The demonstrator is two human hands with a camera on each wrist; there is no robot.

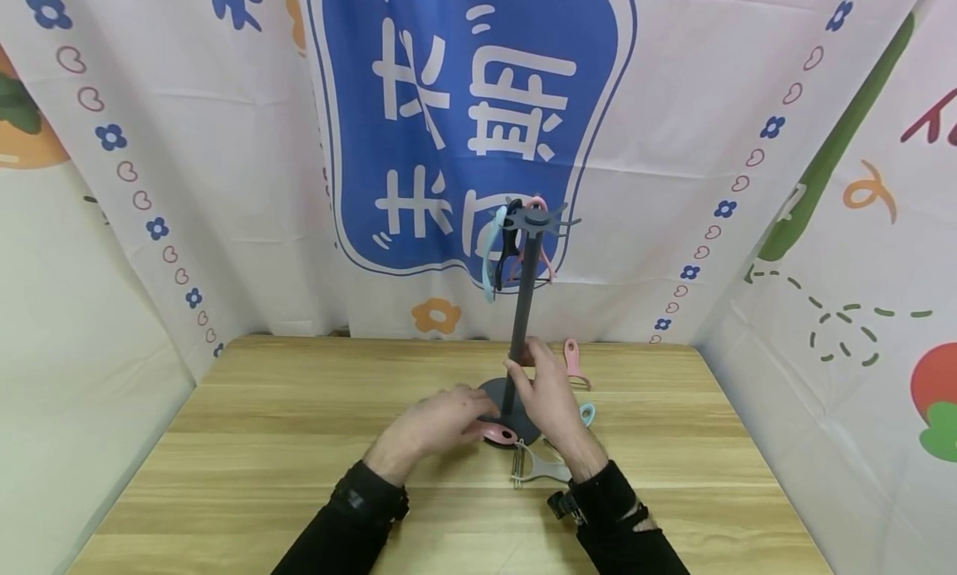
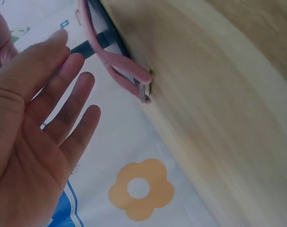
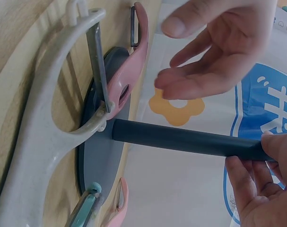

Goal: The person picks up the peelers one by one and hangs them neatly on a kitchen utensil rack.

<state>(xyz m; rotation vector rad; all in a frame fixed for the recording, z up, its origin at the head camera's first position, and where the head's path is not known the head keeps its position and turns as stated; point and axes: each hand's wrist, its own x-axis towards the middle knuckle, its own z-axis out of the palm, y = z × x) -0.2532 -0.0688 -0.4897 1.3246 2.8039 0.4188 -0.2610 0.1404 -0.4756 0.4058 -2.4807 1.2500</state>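
My right hand (image 1: 549,396) grips the dark grey pole (image 1: 526,301) of an upright stand between thumb and fingers, low on the pole in the head view. Left of the pole, my left hand (image 1: 441,421) has loosely extended fingers. It holds nothing; the left wrist view shows a gap between them and a pink peeler (image 2: 122,64). That pink peeler (image 3: 126,78) lies partly over the stand's round base (image 3: 103,156). From the hooks at the top hang a light blue peeler (image 1: 490,255), a black peeler (image 1: 509,251) and a pink one.
A pale grey peeler (image 1: 546,469) lies in front of the base, close to my right wrist. To the right is a light blue peeler (image 1: 588,413), partly hidden by that hand. Another pink peeler (image 1: 571,359) lies near the wooden table's (image 1: 299,409) back edge, before a printed cloth (image 1: 247,184).
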